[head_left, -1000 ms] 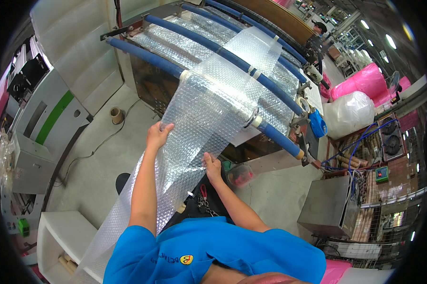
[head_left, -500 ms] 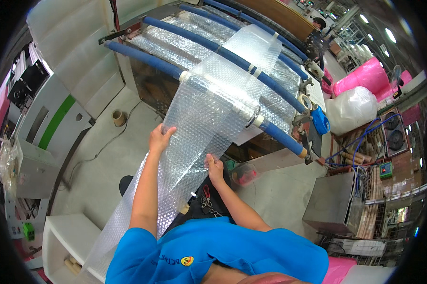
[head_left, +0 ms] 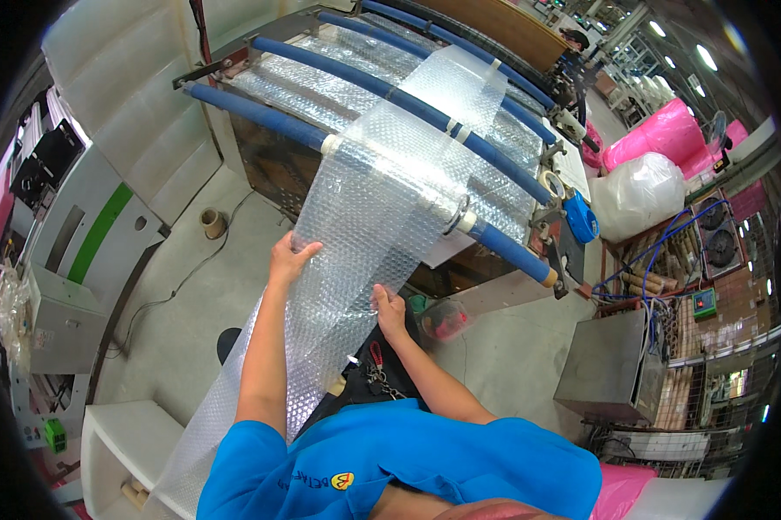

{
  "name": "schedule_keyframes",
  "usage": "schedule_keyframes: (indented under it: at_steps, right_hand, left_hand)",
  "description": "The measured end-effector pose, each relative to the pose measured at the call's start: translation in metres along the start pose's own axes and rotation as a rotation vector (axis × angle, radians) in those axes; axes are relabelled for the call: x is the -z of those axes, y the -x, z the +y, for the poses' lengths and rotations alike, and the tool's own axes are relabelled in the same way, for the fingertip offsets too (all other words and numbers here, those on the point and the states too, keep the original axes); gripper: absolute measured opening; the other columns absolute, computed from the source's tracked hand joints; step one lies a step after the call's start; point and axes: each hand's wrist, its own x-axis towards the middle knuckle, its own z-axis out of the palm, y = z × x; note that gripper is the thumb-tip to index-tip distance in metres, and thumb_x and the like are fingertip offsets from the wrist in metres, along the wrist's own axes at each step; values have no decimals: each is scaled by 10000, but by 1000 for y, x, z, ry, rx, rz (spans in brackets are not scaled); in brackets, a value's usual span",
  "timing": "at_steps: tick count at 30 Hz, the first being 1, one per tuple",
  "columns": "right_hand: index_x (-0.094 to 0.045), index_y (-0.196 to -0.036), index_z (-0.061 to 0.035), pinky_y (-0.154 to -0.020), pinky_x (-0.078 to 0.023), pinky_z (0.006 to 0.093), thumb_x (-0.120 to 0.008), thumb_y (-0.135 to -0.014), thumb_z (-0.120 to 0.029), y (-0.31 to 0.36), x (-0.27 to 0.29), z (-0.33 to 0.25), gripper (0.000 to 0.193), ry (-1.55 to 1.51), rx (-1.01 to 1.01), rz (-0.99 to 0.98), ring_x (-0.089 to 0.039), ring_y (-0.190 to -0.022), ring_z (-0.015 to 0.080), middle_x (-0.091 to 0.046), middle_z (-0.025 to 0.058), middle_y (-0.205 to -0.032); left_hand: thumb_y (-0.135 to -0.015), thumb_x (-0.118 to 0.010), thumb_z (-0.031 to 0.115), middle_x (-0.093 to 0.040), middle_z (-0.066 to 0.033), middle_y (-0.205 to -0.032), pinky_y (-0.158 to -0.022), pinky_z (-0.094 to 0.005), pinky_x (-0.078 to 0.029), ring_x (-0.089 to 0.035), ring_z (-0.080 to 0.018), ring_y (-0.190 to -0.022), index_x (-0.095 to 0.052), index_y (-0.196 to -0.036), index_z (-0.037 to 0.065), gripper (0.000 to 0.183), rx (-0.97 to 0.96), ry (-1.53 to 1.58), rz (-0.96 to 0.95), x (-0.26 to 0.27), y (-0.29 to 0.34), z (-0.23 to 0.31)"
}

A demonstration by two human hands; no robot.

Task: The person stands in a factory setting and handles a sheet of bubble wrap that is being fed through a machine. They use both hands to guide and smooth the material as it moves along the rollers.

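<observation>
A long strip of clear bubble wrap (head_left: 364, 204) runs down over the blue rollers of a machine, between my hands, and off to the lower left past my body. My left hand (head_left: 291, 260) grips its left edge, thumb on top and fingers underneath. On the right edge, my right hand (head_left: 389, 310) pinches the wrap with its thumb showing. The sheet is stretched between both hands and the front blue roller (head_left: 260, 117). A bright shine lies across it near that roller.
A cardboard tube (head_left: 212, 224) stands on the floor at left beside a cable. A white box (head_left: 117, 425) is at lower left. To the right are a metal cabinet (head_left: 600, 364), a blue tape dispenser (head_left: 581, 217) and pink wrap rolls (head_left: 659, 139). Another person (head_left: 572, 52) is far off.
The view has shifted slightly. Both hands keep their hold on the wrap's edges, and the stretch between them looks smoother, with fewer creases.
</observation>
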Motion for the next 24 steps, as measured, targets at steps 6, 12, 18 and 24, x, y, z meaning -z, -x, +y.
schedule_keyframes:
  at_steps: [6, 12, 18, 24]
  right_hand:
    - [-547, -688, -40, -523, -365, 208, -513, -837, -356, 0, -1, -1, 351, -3, -1, 12, -458, -560, 72, -509, -3, -617]
    - [-539, -650, -39, -522, -360, 216, -506, -842, -343, 5, -2, 6, 361, 68, -24, 50, -450, -552, 73, -494, -4, -587]
    - [-511, -622, -47, -520, -345, 222, -493, -849, -340, -40, 16, -31, 371, 104, 125, 53, -436, -536, 78, -483, -4, -576]
    - [-543, -685, -47, -534, -353, 218, -525, -839, -307, -69, 20, -93, 303, -71, 170, 152, -454, -575, 75, -508, -7, -621]
  left_hand:
    - [-616, -743, 324, -592, -43, -709, -600, -271, -435, -535, -127, -629, -579, -835, 24, 406, 14, 2, -12, 0, 3, 9]
    - [-617, -731, 358, -587, -58, -717, -611, -291, -432, -535, -155, -643, -563, -861, 16, 452, 2, -80, -23, 0, 5, -10]
    - [-619, -704, 415, -596, -110, -772, -637, -319, -432, -563, -220, -702, -549, -864, 10, 498, -75, -102, 24, -18, -28, 49]
    - [-576, -711, 474, -599, -124, -806, -672, -336, -434, -576, -258, -761, -537, -865, 13, 572, -76, -199, 80, -28, -61, 103]
